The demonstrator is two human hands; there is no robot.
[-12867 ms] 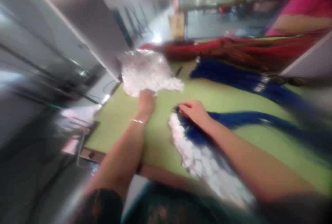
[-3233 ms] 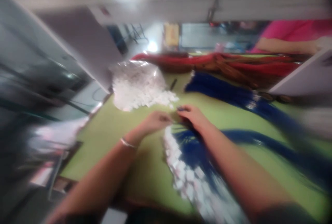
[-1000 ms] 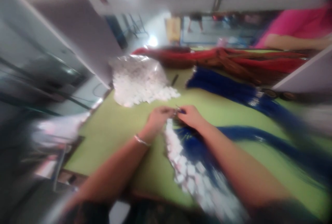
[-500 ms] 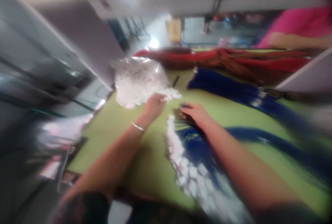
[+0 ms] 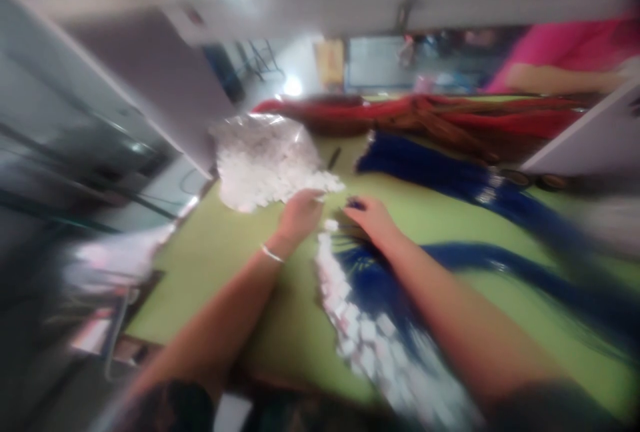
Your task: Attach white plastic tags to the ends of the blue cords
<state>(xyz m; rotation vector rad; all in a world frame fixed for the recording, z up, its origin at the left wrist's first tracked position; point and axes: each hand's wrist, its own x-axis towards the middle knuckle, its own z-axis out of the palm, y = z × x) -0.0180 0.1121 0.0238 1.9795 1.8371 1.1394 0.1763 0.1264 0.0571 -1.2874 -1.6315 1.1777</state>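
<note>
My left hand [image 5: 301,214], a bracelet at its wrist, is closed beside the edge of a heap of small white pieces [image 5: 265,175] in a clear plastic bag. What its fingertips pinch is too small to make out. Just to the right, my right hand [image 5: 369,213] has its fingers pressed round the ends of blue wires. Under my right forearm lies a bundle of blue wires [image 5: 385,285] with white connectors [image 5: 350,322] along its left side. One white piece [image 5: 331,225] sits just below the gap between my hands.
A second blue wire bundle [image 5: 425,162] lies at the right on the green table [image 5: 200,279]. Red and brown wires [image 5: 400,112] stretch across the back. A dark thin tool [image 5: 335,158] is beside the bag. A person in a pink top [image 5: 565,59] is at the upper right.
My left hand has moved slightly down and right, away from the white heap. A white piece now shows at the top of the connector row. My right hand has barely moved.
</note>
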